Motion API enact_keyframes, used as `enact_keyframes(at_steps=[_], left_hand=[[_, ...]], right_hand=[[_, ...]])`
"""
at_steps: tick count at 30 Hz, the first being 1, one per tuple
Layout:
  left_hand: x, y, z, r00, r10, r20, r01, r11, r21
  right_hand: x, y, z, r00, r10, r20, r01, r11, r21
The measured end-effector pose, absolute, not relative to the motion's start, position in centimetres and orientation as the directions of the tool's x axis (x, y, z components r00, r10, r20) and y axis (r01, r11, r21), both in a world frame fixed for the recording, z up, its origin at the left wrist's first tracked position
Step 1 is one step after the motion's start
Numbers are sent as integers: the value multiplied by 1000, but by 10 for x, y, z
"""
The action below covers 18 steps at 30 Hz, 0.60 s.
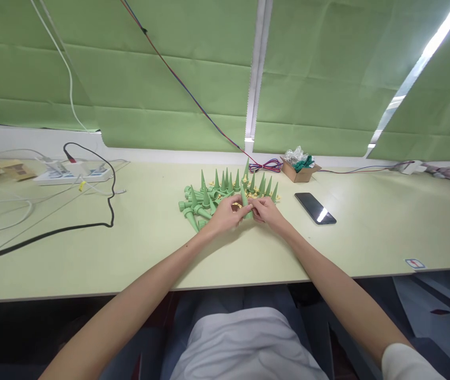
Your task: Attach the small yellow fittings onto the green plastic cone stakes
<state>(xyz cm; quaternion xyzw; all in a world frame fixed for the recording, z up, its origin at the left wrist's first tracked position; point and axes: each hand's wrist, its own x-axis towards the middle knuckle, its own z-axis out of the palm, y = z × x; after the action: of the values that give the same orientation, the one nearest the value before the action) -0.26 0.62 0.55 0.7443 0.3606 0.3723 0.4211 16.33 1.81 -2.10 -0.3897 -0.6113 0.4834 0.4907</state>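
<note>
Above the table, my left hand (228, 212) pinches a green plastic watering spike (244, 196), its tip pointing up. From the other side, my right hand (265, 210) has its fingers closed at the lower part of that spike. Whether a small part sits between the right fingertips is too fine to see. Behind my right hand stand several upright green spikes (262, 184) with small yellow pieces about their bases. To the left of my left hand, more green spikes (190, 215) lie in a loose heap.
A black phone (314, 208) lies right of my hands. Behind it stands a small cardboard box (299, 172) with crumpled plastic and green material. Coiled red and blue wire (265, 166) lies beside the box. A power strip (73, 177) and a black cable (90, 226) are left.
</note>
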Motion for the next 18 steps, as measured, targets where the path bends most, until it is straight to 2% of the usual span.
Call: enact_keyframes(at_steps=[5, 9, 12, 18], left_hand=[[-1, 7, 3, 433, 792, 430, 376, -593, 713], [1, 8, 1, 432, 749, 502, 428, -660, 617], [1, 6, 3, 404, 783, 473, 404, -617, 676], [1, 6, 7, 304, 864, 402, 208, -472, 857]], right_hand=[[164, 18, -22, -209, 953, 220, 16, 228, -973], [164, 20, -23, -205, 956, 209, 3, 215, -977], [163, 20, -21, -175, 961, 215, -19, 215, -976], [162, 19, -18, -62, 961, 268, -91, 262, -961]])
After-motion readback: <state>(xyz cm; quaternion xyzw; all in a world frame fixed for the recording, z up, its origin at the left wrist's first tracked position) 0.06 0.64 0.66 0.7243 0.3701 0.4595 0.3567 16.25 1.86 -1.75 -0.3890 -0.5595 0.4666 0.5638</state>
